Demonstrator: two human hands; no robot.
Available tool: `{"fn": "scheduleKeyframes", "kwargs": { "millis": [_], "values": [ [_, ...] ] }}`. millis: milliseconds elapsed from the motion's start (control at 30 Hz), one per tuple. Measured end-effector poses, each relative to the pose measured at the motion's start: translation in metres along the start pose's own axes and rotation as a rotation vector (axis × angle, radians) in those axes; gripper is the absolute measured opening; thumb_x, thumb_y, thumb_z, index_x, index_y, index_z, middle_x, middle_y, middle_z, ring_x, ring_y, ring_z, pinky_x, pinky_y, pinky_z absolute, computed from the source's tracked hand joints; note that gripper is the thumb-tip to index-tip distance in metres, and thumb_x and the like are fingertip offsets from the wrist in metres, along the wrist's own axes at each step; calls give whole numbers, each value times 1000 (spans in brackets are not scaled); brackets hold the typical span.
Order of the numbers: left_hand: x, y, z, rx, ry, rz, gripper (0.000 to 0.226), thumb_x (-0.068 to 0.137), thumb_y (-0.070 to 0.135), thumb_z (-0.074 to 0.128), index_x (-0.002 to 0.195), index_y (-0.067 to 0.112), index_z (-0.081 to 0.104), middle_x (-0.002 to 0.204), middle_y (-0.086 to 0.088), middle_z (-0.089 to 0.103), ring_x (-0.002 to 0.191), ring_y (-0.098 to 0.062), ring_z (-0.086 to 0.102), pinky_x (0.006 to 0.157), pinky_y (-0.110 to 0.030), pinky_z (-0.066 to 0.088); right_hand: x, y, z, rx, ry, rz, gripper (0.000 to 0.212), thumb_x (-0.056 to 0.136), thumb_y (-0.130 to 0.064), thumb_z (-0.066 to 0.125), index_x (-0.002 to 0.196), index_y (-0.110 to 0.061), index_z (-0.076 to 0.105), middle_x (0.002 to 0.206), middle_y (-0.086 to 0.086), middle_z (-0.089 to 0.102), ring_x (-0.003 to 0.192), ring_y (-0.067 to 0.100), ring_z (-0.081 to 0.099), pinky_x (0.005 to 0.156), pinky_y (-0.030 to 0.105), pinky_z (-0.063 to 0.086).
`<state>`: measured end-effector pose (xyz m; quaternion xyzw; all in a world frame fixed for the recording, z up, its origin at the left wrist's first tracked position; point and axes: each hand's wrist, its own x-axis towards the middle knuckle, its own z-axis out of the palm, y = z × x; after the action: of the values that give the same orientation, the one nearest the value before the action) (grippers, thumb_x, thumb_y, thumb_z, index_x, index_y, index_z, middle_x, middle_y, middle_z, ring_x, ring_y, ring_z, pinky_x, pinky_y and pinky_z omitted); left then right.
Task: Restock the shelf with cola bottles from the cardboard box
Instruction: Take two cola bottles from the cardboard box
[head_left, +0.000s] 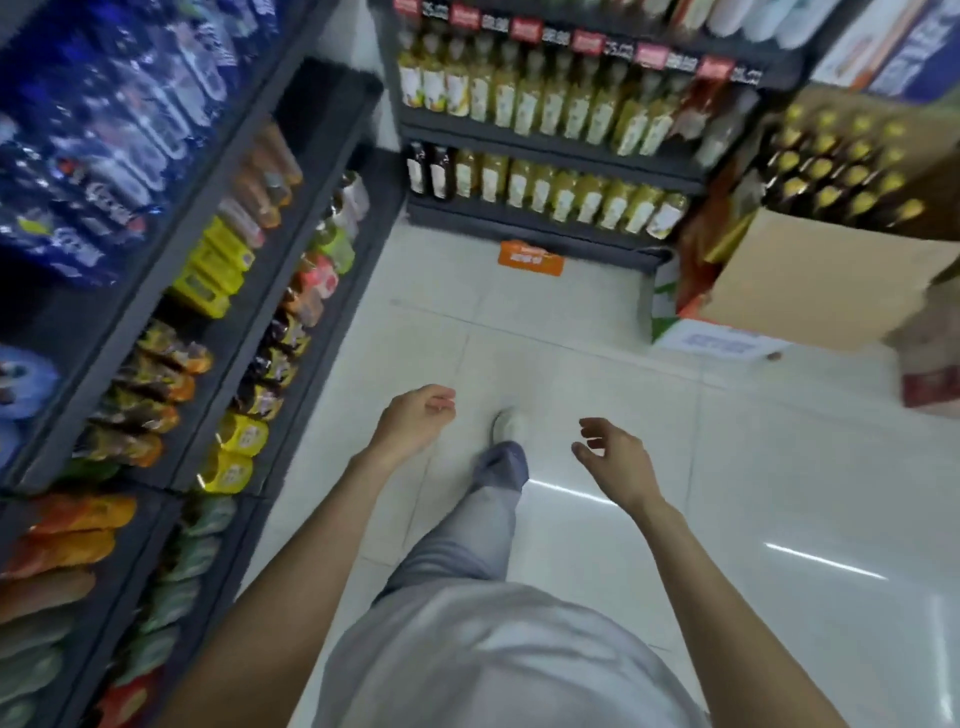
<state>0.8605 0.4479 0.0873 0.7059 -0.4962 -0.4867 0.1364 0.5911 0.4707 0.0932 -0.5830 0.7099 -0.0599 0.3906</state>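
Note:
An open cardboard box (810, 280) stands at the upper right, packed with dark bottles with yellow caps (836, 166). Both my hands hang empty over the white tile floor in the aisle. My left hand (415, 421) is loosely curled with its fingers apart, beside the lower shelves on the left. My right hand (613, 457) is open with fingers spread, well below and left of the box. Neither hand touches anything. The picture is blurred by motion.
A dark shelf unit (311, 171) of snack bags and drinks runs along the left. Another shelf (545, 145) of yellow-green bottles faces me at the aisle's end. More boxes (691, 332) sit on the floor under the cardboard box. My foot (506, 423) is on the tiles.

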Motion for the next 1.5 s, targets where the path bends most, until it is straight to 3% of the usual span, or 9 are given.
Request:
{"fn": "scheduleKeyframes", "kwargs": {
  "millis": [100,267,533,767,867,1033,1133,1400,1500],
  "values": [
    [71,54,18,40,-58,56,24,90,19,60,113,19,66,108,1,69,98,-12,63,88,-25,47,44,26,-39,52,14,115,40,90,-23,60,129,-13,54,120,4,64,106,20,61,86,26,43],
    [181,168,50,53,-105,159,21,92,20,57,112,20,65,108,2,68,101,-14,64,92,-28,48,129,50,-129,111,98,226,37,91,-20,59,127,-12,55,119,5,65,106,19,61,88,27,43],
    [304,367,127,255,-274,440,21,94,24,55,113,20,63,105,7,65,99,-12,62,89,-31,51,244,90,-282,120,267,234,33,91,-22,58,123,-17,58,116,0,66,105,18,61,89,32,47],
    [369,495,239,252,-282,540,20,92,21,57,111,22,65,97,13,64,94,-7,62,87,-30,51,330,199,-403,144,418,238,29,89,-15,59,118,-13,61,107,5,68,99,19,62,87,29,47],
    [403,533,300,247,-243,550,23,92,21,58,113,21,64,104,10,66,98,-7,62,88,-32,51,379,267,-451,35,456,266,33,86,-22,63,118,-17,58,107,4,68,99,23,62,86,39,51],
    [449,580,393,331,-182,498,33,91,22,60,123,16,58,120,-1,62,114,-20,54,91,-38,46,445,357,-497,-108,238,248,53,80,-24,72,126,-9,51,115,15,59,107,34,54,86,41,48],
    [472,598,436,497,-104,574,41,88,26,62,127,17,54,120,-5,60,114,-28,50,94,-42,43,476,386,-504,-217,81,150,65,80,-31,72,135,-11,43,125,15,53,115,35,48,91,41,43],
    [511,606,491,886,-128,631,56,86,36,64,137,25,42,132,2,51,126,-22,41,103,-35,29,531,410,-491,-183,-140,-128,59,77,-27,76,131,-26,52,141,2,44,127,27,42,99,36,38],
    [519,603,501,923,-131,594,54,85,39,65,133,26,45,128,3,55,122,-21,45,101,-33,30,536,420,-493,-91,-148,-114,52,77,-33,76,125,-30,56,133,-2,55,120,25,52,94,39,46]
  ]
}}
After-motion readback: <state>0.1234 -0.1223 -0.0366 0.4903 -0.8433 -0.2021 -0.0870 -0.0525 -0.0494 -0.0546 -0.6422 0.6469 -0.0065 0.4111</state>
